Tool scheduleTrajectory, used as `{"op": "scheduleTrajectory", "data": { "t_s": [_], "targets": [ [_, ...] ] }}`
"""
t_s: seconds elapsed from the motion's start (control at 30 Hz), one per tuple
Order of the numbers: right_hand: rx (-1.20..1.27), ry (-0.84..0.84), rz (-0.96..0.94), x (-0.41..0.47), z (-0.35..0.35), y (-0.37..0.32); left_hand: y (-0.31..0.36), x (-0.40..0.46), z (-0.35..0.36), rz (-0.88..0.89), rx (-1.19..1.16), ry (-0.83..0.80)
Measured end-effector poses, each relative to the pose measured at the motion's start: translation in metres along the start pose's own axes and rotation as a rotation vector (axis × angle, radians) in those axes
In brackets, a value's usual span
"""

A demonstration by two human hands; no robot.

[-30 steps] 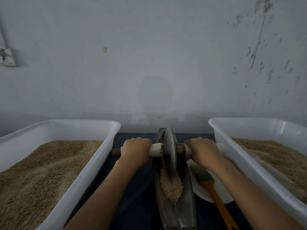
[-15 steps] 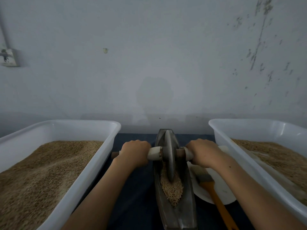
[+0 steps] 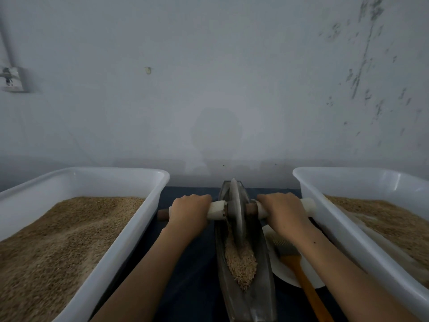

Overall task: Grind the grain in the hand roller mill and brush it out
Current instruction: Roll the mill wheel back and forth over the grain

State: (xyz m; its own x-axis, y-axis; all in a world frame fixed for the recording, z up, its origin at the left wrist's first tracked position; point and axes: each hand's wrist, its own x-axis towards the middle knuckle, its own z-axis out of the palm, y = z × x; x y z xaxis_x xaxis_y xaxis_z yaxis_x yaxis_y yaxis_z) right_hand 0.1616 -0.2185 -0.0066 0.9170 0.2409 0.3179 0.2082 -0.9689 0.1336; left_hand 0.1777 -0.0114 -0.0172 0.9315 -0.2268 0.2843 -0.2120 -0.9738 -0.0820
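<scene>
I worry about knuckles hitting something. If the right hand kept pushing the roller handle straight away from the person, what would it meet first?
Probably nothing soon: ahead of the right hand lies bare dark tabletop, then the wall. The right tub sits close alongside, though depth is unclear.

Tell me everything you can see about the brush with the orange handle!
The brush is a flat paintbrush with pale bristles, a dark band and a long orange handle, maybe wood or plastic. It lies on a white plate, right of the mill trough, bristles toward the wall, handle running out of the picture's bottom edge. Nobody holds it. The right hand's forearm hides part of the bristles.
</scene>
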Motion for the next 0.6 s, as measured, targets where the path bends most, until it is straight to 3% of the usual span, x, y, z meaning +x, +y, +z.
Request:
{"op": "scheduleTrajectory", "data": {
  "t_s": [0.1, 0.43, 0.6],
  "targets": [
    [-0.004, 0.002, 0.002, 0.000, 0.001, 0.001, 0.000, -0.001, 0.000, -0.002, -0.005, -0.005],
    [0.029, -0.322, -0.026, 0.002, -0.014, 0.006, -0.002, 0.000, -0.013, 0.063, 0.009, -0.241],
    [0.016, -0.275, -0.014, 0.001, -0.012, 0.005, -0.001, 0.001, -0.012, 0.053, -0.006, -0.226]
  ]
}}
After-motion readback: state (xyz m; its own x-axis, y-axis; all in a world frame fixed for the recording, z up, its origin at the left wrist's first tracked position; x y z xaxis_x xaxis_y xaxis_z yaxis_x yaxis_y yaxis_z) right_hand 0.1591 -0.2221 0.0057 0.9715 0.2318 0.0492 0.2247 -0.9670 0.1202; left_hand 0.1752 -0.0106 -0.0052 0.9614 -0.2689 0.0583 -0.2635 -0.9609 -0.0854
